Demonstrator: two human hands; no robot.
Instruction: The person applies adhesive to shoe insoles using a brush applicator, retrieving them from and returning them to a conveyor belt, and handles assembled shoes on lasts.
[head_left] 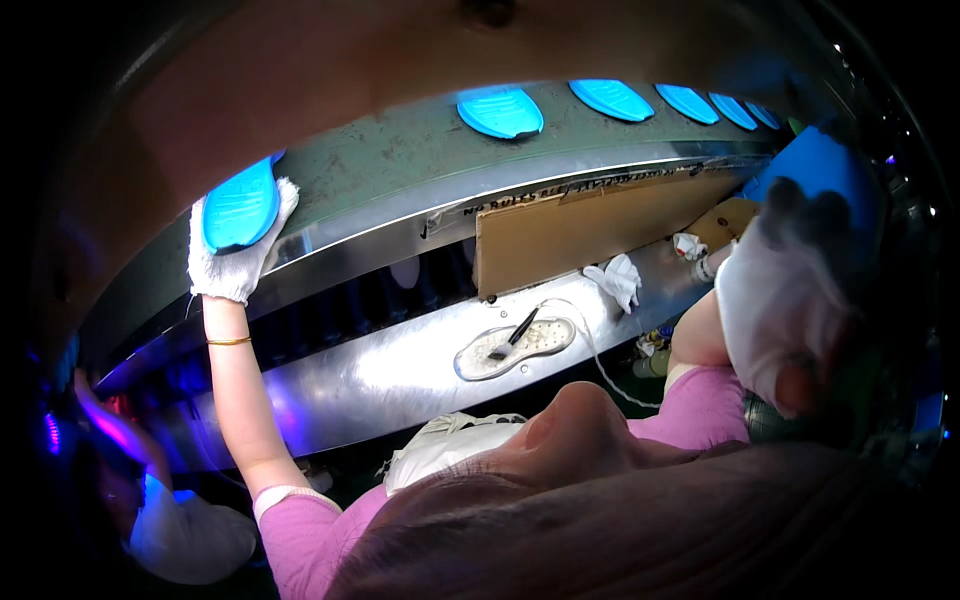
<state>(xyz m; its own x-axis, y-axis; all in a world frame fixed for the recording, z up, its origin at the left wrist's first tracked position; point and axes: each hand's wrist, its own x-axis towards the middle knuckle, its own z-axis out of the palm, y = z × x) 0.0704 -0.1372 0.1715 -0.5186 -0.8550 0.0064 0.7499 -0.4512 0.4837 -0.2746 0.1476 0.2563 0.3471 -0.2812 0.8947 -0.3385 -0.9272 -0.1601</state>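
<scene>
My left hand [232,262], in a white knit glove, reaches up to the grey conveyor belt [400,170] and grips a blue shoe sole [240,208] at the belt's near edge. My right hand [790,300], also gloved and with dark-stained fingertips, is raised close to the camera at the right. Its fingers curl on a blurred blue sole-like piece [825,155] behind them. Several more blue soles [500,112] lie in a row along the belt towards the far right.
A steel shelf [400,370] below the belt carries a white sole-shaped tray with a dark brush [515,345], crumpled white gloves [618,278] and a leaning cardboard sheet [580,235]. Another person's arm [110,425] shows at lower left.
</scene>
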